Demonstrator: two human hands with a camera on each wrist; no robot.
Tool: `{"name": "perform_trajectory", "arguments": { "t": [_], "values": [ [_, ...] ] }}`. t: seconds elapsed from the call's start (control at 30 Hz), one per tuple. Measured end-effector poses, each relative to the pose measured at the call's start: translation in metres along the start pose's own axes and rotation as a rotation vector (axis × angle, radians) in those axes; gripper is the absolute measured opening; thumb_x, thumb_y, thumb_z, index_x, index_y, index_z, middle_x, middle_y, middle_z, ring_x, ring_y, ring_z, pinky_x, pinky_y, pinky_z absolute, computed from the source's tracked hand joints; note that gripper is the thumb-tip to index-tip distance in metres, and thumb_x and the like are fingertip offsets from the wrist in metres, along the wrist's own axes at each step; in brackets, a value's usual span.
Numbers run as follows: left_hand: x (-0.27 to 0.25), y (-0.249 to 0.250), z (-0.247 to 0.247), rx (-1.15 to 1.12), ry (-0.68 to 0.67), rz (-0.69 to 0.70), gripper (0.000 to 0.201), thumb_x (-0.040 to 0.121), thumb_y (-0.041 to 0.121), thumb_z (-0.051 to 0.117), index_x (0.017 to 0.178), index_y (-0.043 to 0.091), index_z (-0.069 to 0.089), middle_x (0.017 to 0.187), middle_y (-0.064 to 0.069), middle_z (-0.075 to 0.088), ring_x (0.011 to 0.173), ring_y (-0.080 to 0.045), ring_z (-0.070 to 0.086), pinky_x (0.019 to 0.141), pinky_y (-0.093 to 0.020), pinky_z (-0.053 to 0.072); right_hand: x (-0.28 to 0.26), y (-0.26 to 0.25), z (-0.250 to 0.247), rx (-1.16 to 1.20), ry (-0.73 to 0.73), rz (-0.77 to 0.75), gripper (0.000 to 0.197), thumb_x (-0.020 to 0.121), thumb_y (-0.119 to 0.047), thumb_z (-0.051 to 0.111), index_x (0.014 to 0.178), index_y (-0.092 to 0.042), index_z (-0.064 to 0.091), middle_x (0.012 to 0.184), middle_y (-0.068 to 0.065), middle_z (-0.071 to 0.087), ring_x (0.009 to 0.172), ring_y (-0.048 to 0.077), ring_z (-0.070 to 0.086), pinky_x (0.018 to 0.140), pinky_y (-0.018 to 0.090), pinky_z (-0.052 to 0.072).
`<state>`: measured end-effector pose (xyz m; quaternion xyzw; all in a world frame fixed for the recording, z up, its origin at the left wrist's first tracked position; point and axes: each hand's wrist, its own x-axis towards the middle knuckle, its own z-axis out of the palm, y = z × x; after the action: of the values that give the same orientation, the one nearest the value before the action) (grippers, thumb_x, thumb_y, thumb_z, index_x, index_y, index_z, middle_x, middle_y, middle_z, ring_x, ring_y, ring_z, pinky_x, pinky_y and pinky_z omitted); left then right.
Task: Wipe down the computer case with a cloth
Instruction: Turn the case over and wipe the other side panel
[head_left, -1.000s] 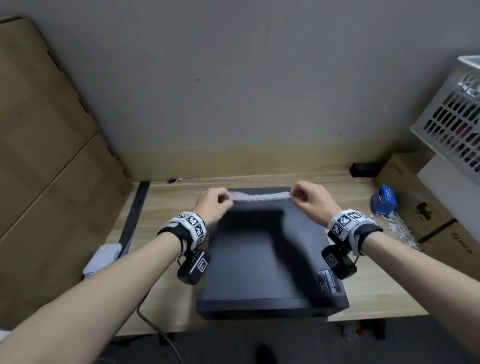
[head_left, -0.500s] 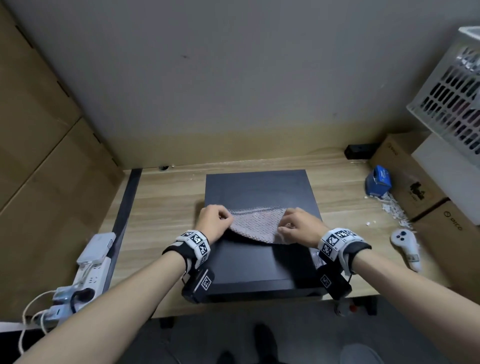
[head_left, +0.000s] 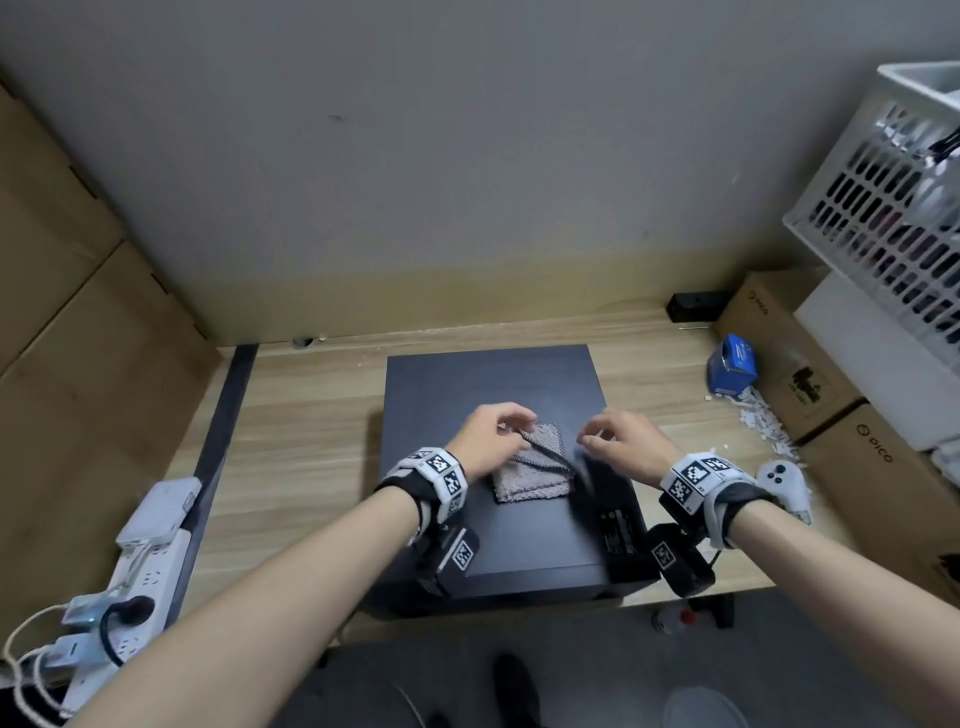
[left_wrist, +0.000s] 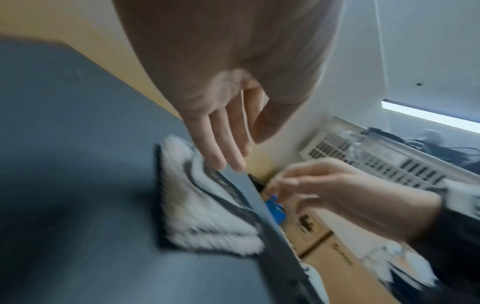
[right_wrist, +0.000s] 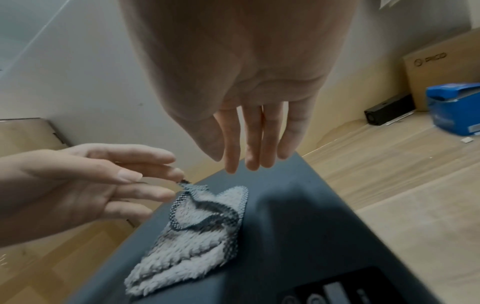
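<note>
Cloth (head_left: 530, 473): lay folded atop the black computer case (head_left: 493, 384), frame centre.
Left hand (head_left: 485, 441): fingers nearly straight, tips touched the cloth's raised corner.
Right hand (head_left: 623, 441): hovered just right of it, fingers loose, empty.

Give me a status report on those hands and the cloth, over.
Left grip open, fingertips touching a corner of the cloth. Right grip open, hovering clear. Cloth folded, lying on the computer case. Nothing blocking the case top.

Fluffy grey cloth (head_left: 530, 470) on matt black computer case (head_left: 493, 384), wood-grain desk (head_left: 306, 415)
</note>
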<state>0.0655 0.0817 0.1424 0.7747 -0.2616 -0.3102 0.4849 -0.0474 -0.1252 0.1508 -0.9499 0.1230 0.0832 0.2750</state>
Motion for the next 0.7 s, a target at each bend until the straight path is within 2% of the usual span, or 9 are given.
{"name": "perform_trajectory", "arguments": {
  "t": [0.13,0.17,0.23,0.3,0.33,0.5,0.57,0.63,0.7],
  "values": [
    [-0.007,-0.019,-0.053,0.013,0.196,-0.061,0.034,0.084,-0.017,0.042,0.094,0.005,0.066,0.087,-0.014,0.068,0.066,-0.010,0.064,0.055,-0.009,0.046,0.011,-0.027,0.014,0.033,0.057,-0.075,0.010,0.093,-0.027,0.059,0.099,-0.028,0.067,0.102,-0.007,0.065,0.091,0.013,0.063,0.085,0.037,0.051],
    [-0.010,-0.028,-0.064,0.030,0.245,-0.098,0.033,0.085,-0.016,0.042,0.090,0.006,0.066,0.084,-0.011,0.068,0.063,-0.006,0.064,0.053,-0.009,0.045,0.015,-0.034,0.019,0.001,0.073,-0.091,0.011,0.091,-0.033,0.061,0.101,-0.034,0.063,0.104,-0.011,0.064,0.093,0.013,0.063,0.085,0.038,0.052],
    [-0.017,-0.045,-0.078,0.072,0.291,-0.182,0.029,0.086,-0.010,0.048,0.081,0.013,0.065,0.079,-0.006,0.069,0.059,-0.007,0.064,0.054,-0.016,0.048,0.025,-0.048,0.031,-0.149,0.051,-0.075,0.035,0.086,-0.049,0.062,0.117,-0.034,0.055,0.118,-0.011,0.059,0.107,0.017,0.061,0.087,0.038,0.051],
    [-0.023,-0.055,-0.080,0.129,0.242,-0.244,0.027,0.086,-0.002,0.054,0.076,0.020,0.065,0.074,-0.004,0.071,0.059,-0.015,0.065,0.053,-0.019,0.046,0.036,-0.057,0.038,-0.304,-0.023,-0.001,0.058,0.082,-0.060,0.063,0.127,-0.027,0.049,0.127,-0.006,0.055,0.113,0.021,0.058,0.087,0.039,0.050],
    [-0.026,-0.055,-0.076,0.158,0.191,-0.262,0.026,0.085,0.000,0.055,0.076,0.022,0.065,0.073,-0.003,0.071,0.060,-0.017,0.066,0.049,-0.017,0.045,0.040,-0.059,0.040,-0.355,-0.044,0.024,0.056,0.082,-0.062,0.063,0.123,-0.026,0.050,0.125,-0.004,0.057,0.111,0.022,0.059,0.084,0.037,0.049],
    [-0.027,-0.035,-0.041,0.243,0.017,-0.207,0.011,0.081,0.015,0.063,0.079,0.025,0.068,0.074,0.000,0.073,0.062,-0.015,0.067,0.047,-0.021,0.049,0.045,-0.050,0.045,-0.424,0.003,0.017,0.019,0.089,-0.037,0.051,0.096,-0.022,0.060,0.103,0.004,0.067,0.092,0.031,0.064,0.072,0.035,0.049],
    [-0.024,-0.027,-0.026,0.323,-0.023,-0.140,0.008,0.078,0.020,0.067,0.084,0.024,0.069,0.075,0.008,0.070,0.062,-0.010,0.063,0.054,-0.018,0.049,0.045,-0.043,0.047,-0.386,0.040,0.031,0.016,0.088,-0.027,0.049,0.093,-0.019,0.062,0.098,0.010,0.069,0.090,0.036,0.064,0.069,0.037,0.046],
    [-0.021,-0.024,-0.011,0.465,-0.065,-0.092,0.015,0.074,0.025,0.070,0.087,0.027,0.064,0.080,0.012,0.068,0.076,-0.011,0.063,0.069,-0.023,0.049,0.046,-0.034,0.048,-0.237,0.054,0.092,0.015,0.090,-0.023,0.051,0.096,-0.019,0.064,0.100,0.011,0.071,0.097,0.037,0.063,0.073,0.037,0.045],
    [-0.019,-0.024,0.001,0.577,-0.084,-0.089,0.023,0.071,0.028,0.071,0.090,0.030,0.058,0.085,0.014,0.063,0.084,-0.014,0.060,0.071,-0.026,0.045,0.048,-0.026,0.048,-0.061,0.065,0.198,0.018,0.095,-0.025,0.056,0.107,-0.018,0.067,0.105,0.011,0.071,0.105,0.034,0.062,0.081,0.036,0.045]
  ]
}}
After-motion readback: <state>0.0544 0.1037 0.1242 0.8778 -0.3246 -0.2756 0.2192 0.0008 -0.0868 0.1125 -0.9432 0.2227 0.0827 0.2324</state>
